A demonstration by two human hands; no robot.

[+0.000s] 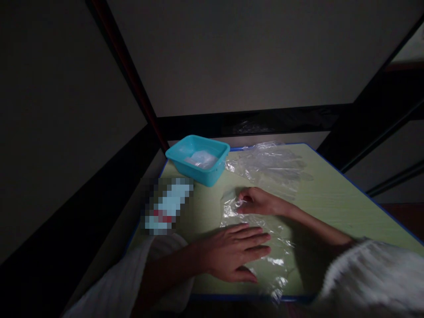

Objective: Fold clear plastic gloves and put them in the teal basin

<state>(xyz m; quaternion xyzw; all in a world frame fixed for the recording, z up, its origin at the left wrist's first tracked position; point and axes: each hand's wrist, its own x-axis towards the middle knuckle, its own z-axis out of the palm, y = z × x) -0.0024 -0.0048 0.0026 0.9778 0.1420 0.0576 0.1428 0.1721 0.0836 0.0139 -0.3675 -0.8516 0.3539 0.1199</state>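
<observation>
A thin, clear plastic glove (276,261) lies spread on the table in front of me, shiny and wrinkled. My left hand (236,251) rests flat on it, palm down, with the fingers spread. At the glove's far left end, my right hand (256,201) is closed, thumb and fingers pinching the film's edge. Part of the glove is hidden beneath my left hand. Farther back, a loose pile of clear plastic gloves (274,165) lies flat, some finger shapes pointing right.
A turquoise plastic basket (212,176) with crumpled clear plastic inside stands at the back left of the pale yellow, blue-edged table (344,203). A blurred-out light blue item (168,205) lies along the left edge. Walls border the table behind and to the left.
</observation>
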